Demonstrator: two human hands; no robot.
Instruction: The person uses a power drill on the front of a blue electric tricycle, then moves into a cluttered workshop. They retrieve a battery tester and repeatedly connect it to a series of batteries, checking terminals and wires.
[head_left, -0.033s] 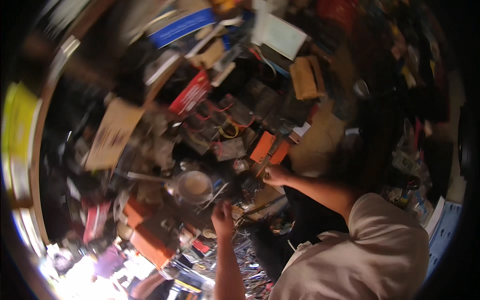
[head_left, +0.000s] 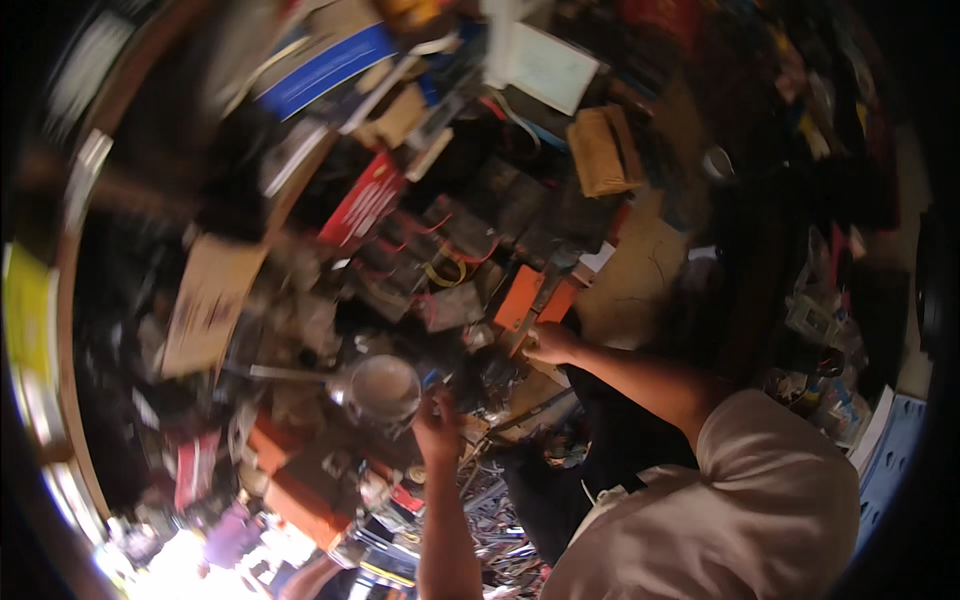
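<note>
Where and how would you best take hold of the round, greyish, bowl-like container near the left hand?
Probably pinch the container by its rim, coming from the picture's lower right. That curved edge faces the left hand, close beside it. A pale, thin rod points toward the opposite side, but blur hides whether it is an attached handle.

A pale, round dish lies beside the left hand, a dark, slanted strip by the right hand.
</note>
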